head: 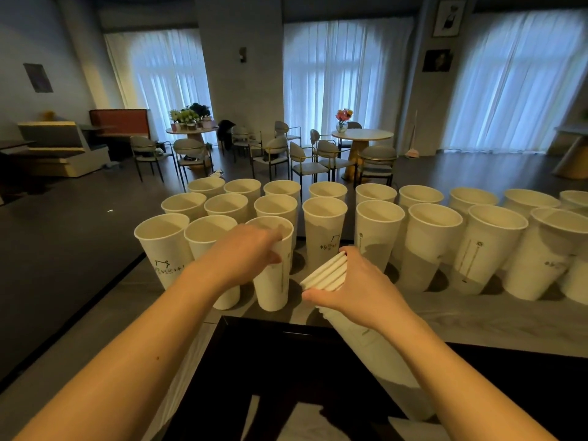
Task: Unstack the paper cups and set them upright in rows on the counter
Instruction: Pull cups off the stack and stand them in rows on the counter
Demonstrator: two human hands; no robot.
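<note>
rightmost cup (577, 198) cut by edge | stack (366, 342) partly behind right hand (353, 281)

White paper cups (324, 230) upright in rows on grey counter (477, 310); nested stack (331, 275) tilted, rims up

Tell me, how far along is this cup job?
Well along: rows of upright cups already fill the counter. The left hand grips a cup standing in the near row. The right hand holds a tilted stack with several rims showing, so several cups remain to place.
</note>
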